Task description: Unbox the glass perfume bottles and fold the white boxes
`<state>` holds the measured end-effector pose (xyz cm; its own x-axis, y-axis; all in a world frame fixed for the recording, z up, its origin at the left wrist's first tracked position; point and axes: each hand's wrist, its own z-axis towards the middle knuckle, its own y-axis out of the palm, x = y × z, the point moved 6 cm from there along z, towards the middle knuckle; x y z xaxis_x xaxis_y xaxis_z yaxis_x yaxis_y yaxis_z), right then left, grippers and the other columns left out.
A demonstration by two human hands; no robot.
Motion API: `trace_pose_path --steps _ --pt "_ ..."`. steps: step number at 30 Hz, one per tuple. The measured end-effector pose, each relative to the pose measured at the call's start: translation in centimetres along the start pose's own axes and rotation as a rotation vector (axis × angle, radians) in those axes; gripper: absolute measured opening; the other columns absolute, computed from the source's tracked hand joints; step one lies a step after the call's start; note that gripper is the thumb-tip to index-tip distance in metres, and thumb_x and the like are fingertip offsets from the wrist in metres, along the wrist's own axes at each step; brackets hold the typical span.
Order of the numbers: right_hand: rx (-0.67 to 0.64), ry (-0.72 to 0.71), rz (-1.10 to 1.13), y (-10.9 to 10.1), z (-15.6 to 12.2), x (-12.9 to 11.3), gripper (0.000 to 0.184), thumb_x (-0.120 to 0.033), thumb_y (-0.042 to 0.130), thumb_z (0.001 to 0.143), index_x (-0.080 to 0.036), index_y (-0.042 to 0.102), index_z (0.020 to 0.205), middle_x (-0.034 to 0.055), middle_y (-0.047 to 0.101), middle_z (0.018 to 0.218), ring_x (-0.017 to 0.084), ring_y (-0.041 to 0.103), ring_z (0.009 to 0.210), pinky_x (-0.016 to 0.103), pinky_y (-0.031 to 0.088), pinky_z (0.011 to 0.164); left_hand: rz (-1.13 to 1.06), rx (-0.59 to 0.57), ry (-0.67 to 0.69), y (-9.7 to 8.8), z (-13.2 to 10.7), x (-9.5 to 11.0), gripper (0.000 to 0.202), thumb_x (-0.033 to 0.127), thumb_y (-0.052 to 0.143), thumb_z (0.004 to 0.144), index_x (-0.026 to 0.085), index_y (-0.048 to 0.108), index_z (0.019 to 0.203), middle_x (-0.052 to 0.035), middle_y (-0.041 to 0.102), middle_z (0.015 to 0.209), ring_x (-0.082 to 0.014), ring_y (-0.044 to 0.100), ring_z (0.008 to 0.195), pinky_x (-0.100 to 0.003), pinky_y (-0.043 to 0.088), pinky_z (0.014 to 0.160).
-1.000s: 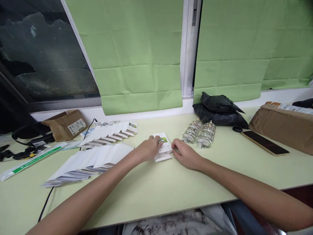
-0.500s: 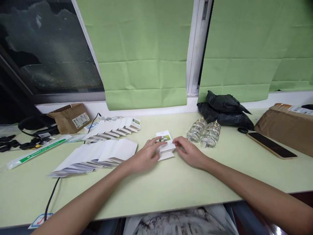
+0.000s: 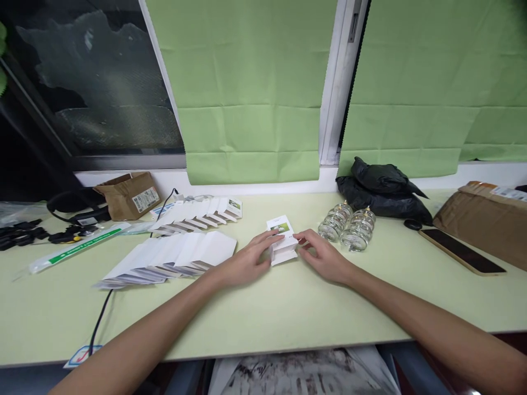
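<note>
A small white cardboard box [image 3: 284, 245] with a green picture on it lies on the table between my hands. Its near end is open, with a flap sticking out toward me. My left hand [image 3: 252, 255] grips the box from the left, fingers reaching over its top. On the other side, the fingertips of my right hand [image 3: 319, 253] pinch its right edge. Left of my hands is a row of white folded boxes [image 3: 181, 255], and behind it a second row of boxes [image 3: 201, 214] with a green picture on the end one. Clear glass bottles [image 3: 357, 230] with gold-coloured tops stand to the right.
Black plastic bags [image 3: 381, 189] lie behind the bottles. A phone [image 3: 463, 251] and a brown carton [image 3: 486, 222] are at the right. An open brown box [image 3: 130, 196], a long green-and-white packet [image 3: 80, 247] and a black cable [image 3: 101, 321] are at the left.
The view has shifted slightly, so everything appears a little further right. Both hands stay at the small box, with only slight finger movement.
</note>
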<state>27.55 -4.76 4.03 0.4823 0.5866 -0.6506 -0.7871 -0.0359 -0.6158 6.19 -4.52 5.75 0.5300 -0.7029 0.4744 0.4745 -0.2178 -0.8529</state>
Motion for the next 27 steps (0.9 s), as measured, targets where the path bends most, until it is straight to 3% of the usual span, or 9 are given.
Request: trace_pose_path --steps 7,14,21,27 --pt "-0.05 -0.002 -0.018 0.4 -0.1 0.5 0.038 -0.034 0.064 0.096 -0.028 0.056 0.132 0.0084 0.06 0.129 0.026 0.06 0.12 0.047 0.05 0.105 -0.025 0.008 0.026 0.0 0.0 -0.4 0.067 0.012 0.047 0.096 0.032 0.038 0.159 -0.0015 0.031 0.169 -0.0235 0.024 0.158 -0.042 0.03 0.129" --pt "-0.119 -0.049 -0.075 1.0 -0.3 0.7 0.062 -0.03 0.069 0.092 -0.031 0.046 0.15 0.0097 0.054 0.143 0.03 0.054 0.133 0.051 0.045 0.114 -0.114 0.007 0.021 -0.1 0.0 -0.9 0.059 0.015 0.047 0.098 0.033 0.047 0.154 -0.003 0.036 0.166 -0.0256 0.027 0.157 -0.042 0.043 0.12" --pt "-0.135 -0.087 -0.119 1.2 -0.3 0.9 0.061 -0.029 0.064 0.097 -0.033 0.046 0.155 0.0098 0.047 0.154 0.03 0.044 0.144 0.053 0.037 0.121 -0.087 0.036 0.044 -0.2 -0.1 -1.1 0.065 0.02 0.063 0.092 0.032 0.047 0.154 -0.006 0.037 0.166 -0.0293 0.028 0.157 -0.046 0.039 0.123" --pt "-0.132 -0.107 -0.152 1.1 -0.2 0.4 0.058 -0.029 0.061 0.099 -0.034 0.048 0.155 0.0097 0.045 0.156 0.031 0.043 0.144 0.054 0.039 0.119 -0.137 0.092 0.02 -0.1 0.1 -1.7 0.044 0.031 0.06 0.099 0.033 0.057 0.142 -0.0063 0.04 0.163 -0.0254 0.059 0.134 -0.044 0.05 0.114"
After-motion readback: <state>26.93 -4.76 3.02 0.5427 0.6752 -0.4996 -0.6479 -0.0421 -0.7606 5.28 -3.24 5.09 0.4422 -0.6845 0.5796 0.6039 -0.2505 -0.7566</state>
